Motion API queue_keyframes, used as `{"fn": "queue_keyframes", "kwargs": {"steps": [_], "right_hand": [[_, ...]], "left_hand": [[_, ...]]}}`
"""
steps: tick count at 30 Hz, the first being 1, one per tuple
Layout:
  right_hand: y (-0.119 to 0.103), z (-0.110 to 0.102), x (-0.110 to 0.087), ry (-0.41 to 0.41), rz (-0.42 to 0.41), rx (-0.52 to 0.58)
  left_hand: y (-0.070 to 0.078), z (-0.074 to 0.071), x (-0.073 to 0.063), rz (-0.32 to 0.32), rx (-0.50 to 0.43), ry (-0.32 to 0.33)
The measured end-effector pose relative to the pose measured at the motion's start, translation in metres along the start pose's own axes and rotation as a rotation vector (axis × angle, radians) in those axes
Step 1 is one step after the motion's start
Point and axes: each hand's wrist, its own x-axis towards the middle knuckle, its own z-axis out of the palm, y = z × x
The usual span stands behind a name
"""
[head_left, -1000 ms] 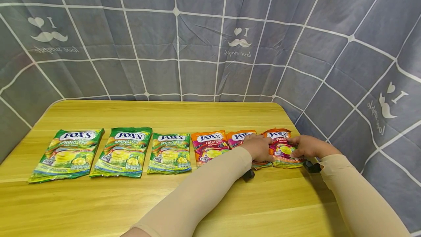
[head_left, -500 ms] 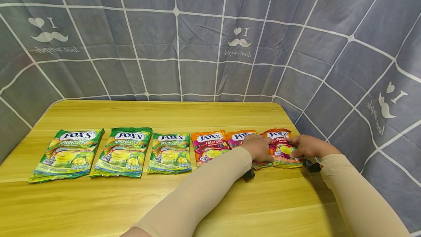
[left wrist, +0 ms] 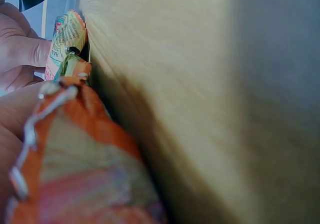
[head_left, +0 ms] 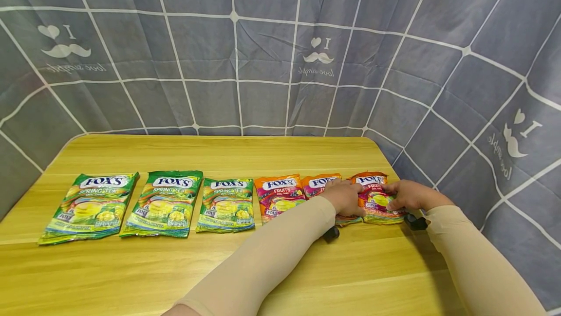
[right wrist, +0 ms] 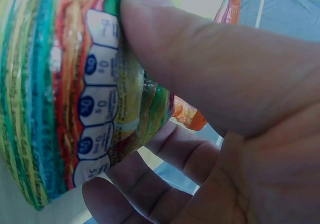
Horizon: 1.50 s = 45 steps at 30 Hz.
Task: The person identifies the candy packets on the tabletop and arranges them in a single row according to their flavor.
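Three orange-and-purple FOX'S fruits candy bags lie at the table's right side. My left hand (head_left: 345, 198) grips the middle orange candy bag (head_left: 314, 185), covering much of it; in the left wrist view, fingers lie along that bag's orange edge (left wrist: 95, 129). The rightmost orange candy bag (head_left: 370, 180) is in my right hand (head_left: 412, 196). Up close in the right wrist view, my thumb (right wrist: 195, 54) presses on this bag's front and curled fingers (right wrist: 145, 184) are at its edge. The left orange candy bag (head_left: 280, 188) is untouched, partly hidden by my left forearm.
Three green FOX'S spring tea bags, the far-left one (head_left: 89, 206), the second (head_left: 164, 204) and the third (head_left: 226, 205), lie in the same row on the wooden table (head_left: 131, 277). A grey checked curtain (head_left: 271, 53) surrounds the back and sides.
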Motion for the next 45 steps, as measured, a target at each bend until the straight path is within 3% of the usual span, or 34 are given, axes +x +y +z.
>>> {"fn": "queue_keyframes", "kwargs": {"steps": [17, 45], "right_hand": [[0.0037, 0.0014, 0.0026, 0.015, -0.024, -0.042], [0.0033, 0.0008, 0.0034, 0.006, -0.019, -0.019]], "left_hand": [[-0.0007, 0.0019, 0.002, 0.001, -0.002, -0.012], [-0.0006, 0.0014, 0.0021, 0.008, -0.017, -0.02]]}}
